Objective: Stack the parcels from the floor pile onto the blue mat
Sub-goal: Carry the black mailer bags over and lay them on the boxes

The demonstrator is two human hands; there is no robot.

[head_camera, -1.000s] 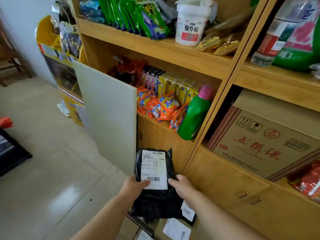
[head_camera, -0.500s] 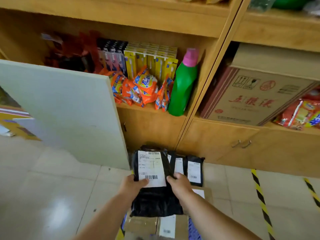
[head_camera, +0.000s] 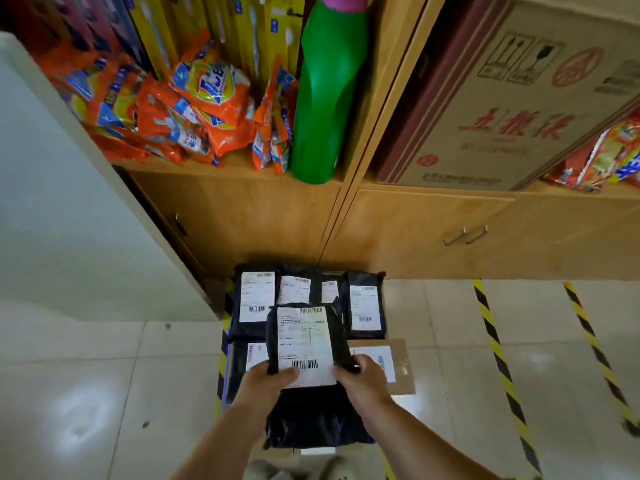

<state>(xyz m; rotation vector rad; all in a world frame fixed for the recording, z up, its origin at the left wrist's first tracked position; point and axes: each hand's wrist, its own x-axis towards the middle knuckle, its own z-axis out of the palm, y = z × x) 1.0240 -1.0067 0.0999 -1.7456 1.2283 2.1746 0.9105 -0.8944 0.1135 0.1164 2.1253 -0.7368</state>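
Head view, lower centre of frame: black parcel (head_camera: 304, 344) with a white label faces up, held over the stack. Left hand (head_camera: 265, 381) pinches its near left corner, thumb on the label; right hand (head_camera: 362, 377) pinches the near right corner the same way. Two-corner hold likely keeps the soft bag flat and label-up so it lands squarely. Its lower half droops toward the camera, so it's floppy.

Just past it, a row of black parcels (head_camera: 365, 306) lies label-up against the foot of the wooden cabinet (head_camera: 415, 230), packed side by side, probably to save room. A brown cardboard parcel (head_camera: 398, 358) sits under the right hand. Blue mat (head_camera: 227, 372) only shows as a thin edge at the left of the stack; the rest is covered.

Floor pile isn't in frame. Yellow-black tape (head_camera: 498, 355) runs down the tiled floor at right. Green bottle (head_camera: 325, 98) and orange packets (head_camera: 194, 112) sit on the shelf, upper centre.
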